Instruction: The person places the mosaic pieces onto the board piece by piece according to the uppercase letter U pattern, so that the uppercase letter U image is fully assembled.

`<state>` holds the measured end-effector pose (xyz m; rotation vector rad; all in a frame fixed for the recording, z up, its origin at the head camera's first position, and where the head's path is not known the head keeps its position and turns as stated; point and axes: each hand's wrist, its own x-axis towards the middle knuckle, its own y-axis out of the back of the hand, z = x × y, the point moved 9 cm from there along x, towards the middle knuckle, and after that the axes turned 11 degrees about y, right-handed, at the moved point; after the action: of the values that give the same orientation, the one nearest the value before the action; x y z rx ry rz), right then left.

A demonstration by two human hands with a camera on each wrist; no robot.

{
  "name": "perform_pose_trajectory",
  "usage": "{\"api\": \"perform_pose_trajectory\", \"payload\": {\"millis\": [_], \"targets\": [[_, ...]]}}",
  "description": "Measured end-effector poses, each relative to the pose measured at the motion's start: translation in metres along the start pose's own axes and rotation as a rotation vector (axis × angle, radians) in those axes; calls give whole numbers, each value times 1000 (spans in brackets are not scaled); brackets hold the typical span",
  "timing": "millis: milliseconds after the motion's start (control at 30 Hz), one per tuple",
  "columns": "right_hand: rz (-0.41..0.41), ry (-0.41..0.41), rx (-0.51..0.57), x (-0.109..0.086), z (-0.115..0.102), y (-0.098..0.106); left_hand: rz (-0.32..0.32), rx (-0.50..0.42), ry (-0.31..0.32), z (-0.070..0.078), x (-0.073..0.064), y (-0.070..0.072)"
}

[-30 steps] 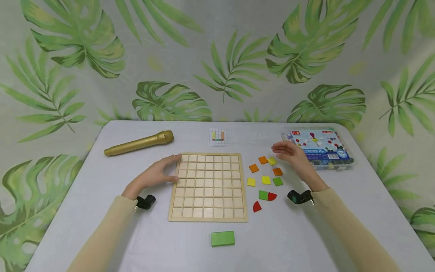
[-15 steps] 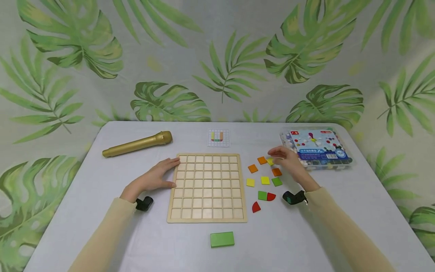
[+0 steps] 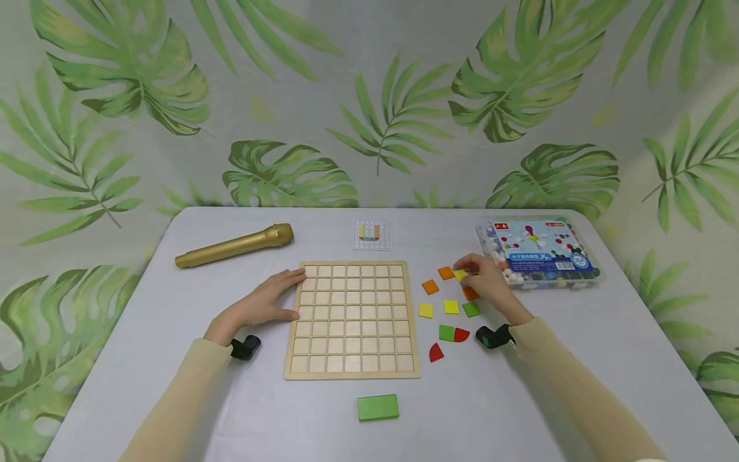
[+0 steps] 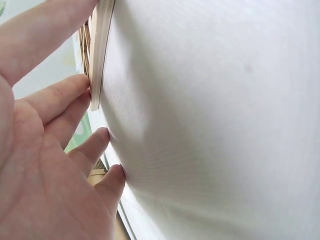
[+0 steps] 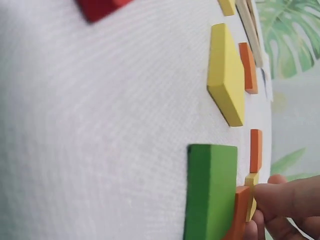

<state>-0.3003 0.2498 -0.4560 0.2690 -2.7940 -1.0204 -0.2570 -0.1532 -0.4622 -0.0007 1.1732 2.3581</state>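
Note:
My right hand pinches a small yellow square tile between thumb and fingertips, right of the board; in the right wrist view the thumb lies against that yellow tile's face. Orange tiles lie close around it, one partly under my hand. My left hand has its fingers spread along the left edge of a wooden grid board, whose cells hold no tiles. Seen from the left wrist, fingertips touch the board's side while others rest on the white tablecloth.
Yellow tiles, green tiles and red quarter-round tiles lie right of the board. Behind it is a pattern card. Also around are a gold microphone, a green block and a clear plastic box.
My right hand has moved left and down onto the yellow tile, and its fingers have closed on it. The left hand slid slightly down along the board's edge, then stayed still.

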Motion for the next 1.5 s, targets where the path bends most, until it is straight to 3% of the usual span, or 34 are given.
{"api": "perform_pose_trajectory", "payload": {"millis": [367, 633, 833, 1000, 1233, 1500], "targets": [[-20, -40, -133, 3, 2, 0, -9, 11, -1, 0, 0, -1], [-101, -41, -56, 1, 1, 2, -17, 10, -7, 1, 2, -1], [-134, -11, 90, 5, -14, -2, -18, 9, -5, -1, 3, -2], [-193, 39, 207, 15, -41, -23, -18, 16, -9, -4, 3, -3], [-278, 65, 344, 37, -82, -68, -21, 15, -10, -3, 2, -2], [-387, 189, 451, 59, -128, -118, -16, 18, -9, -5, 2, -1]]}}
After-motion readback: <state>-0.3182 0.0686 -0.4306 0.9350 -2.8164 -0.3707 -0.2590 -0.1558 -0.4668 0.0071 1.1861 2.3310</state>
